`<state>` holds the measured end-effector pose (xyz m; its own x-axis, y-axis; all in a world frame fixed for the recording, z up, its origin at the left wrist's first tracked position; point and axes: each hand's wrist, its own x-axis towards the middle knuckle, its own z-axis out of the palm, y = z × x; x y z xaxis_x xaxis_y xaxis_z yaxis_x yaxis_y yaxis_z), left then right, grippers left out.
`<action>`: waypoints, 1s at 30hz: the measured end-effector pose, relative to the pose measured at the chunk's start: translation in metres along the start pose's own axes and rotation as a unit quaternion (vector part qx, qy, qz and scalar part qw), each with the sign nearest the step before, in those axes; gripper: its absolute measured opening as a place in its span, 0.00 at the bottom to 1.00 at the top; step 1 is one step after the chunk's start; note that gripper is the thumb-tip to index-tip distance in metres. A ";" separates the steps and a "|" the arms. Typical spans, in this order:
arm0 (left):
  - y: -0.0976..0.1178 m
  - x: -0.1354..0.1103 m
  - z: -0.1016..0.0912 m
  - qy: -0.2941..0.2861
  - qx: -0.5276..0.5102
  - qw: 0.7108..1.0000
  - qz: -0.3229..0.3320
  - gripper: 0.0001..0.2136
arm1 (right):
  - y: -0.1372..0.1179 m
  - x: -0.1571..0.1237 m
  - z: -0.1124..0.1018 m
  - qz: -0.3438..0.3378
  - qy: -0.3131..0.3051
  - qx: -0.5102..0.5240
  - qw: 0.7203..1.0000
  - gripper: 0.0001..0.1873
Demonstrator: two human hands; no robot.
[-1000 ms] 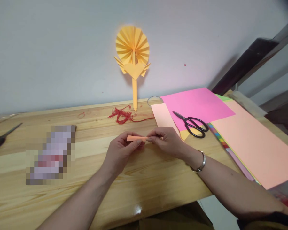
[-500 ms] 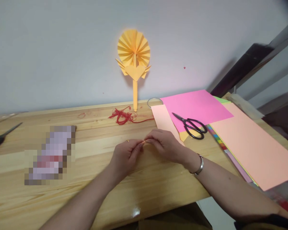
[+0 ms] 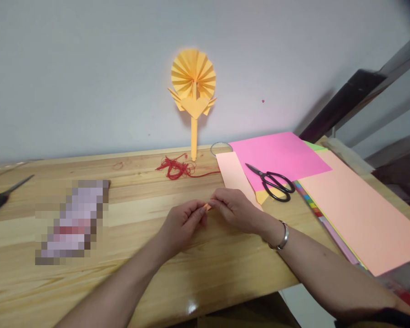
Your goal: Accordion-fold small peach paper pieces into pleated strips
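**Both hands pinch a small folded orange strip over the wooden table**

Where the two hands meet, near the middle of the light wooden table point(image 3: 88, 282), a small folded strip of orange paper point(image 3: 207, 207) shows only as a short tip between the fingertips. The left hand point(image 3: 184, 223) is closed around its near end, thumb and forefinger pinched together; the right hand point(image 3: 234, 209), with a silver bracelet point(image 3: 284, 236) at the wrist, grips the other end in the same way. Most of the strip is hidden by the fingers.

Just beyond the right hand lies a pale peach sheet of paper point(image 3: 230, 171), partly under a bright pink sheet point(image 3: 280, 152) that carries black-handled scissors point(image 3: 271, 182). A large salmon-coloured sheet point(image 3: 358, 209) covers the right edge of the table, on top of a stack of multicoloured paper. Toward the back edge sits a tangle of red thread point(image 3: 175, 166), and behind it a yellow pleated paper fan on a stick point(image 3: 193, 86) leans upright against the white wall. A second pair of dark scissors point(image 3: 2, 196) rests at the left edge.
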<state>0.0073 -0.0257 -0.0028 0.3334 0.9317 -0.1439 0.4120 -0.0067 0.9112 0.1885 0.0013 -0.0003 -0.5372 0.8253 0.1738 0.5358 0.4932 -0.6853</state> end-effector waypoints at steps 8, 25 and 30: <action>0.009 -0.002 0.000 -0.038 -0.202 0.973 -0.108 0.14 | 0.000 0.002 -0.001 0.009 -0.013 0.033 0.999 0.16; 0.002 -0.002 0.004 -0.057 -0.141 0.985 -0.085 0.19 | 0.000 0.001 0.000 0.005 -0.017 0.029 0.999 0.15; 0.007 -0.003 0.004 -0.068 -0.145 0.981 -0.108 0.20 | -0.002 0.000 0.001 -0.003 -0.026 0.042 0.999 0.14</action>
<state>0.0126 -0.0298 0.0020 0.3838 0.8427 -0.3777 0.2328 0.3075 0.9226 0.1868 0.0006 0.0001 -0.5747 0.8060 0.1420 0.4780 0.4714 -0.7412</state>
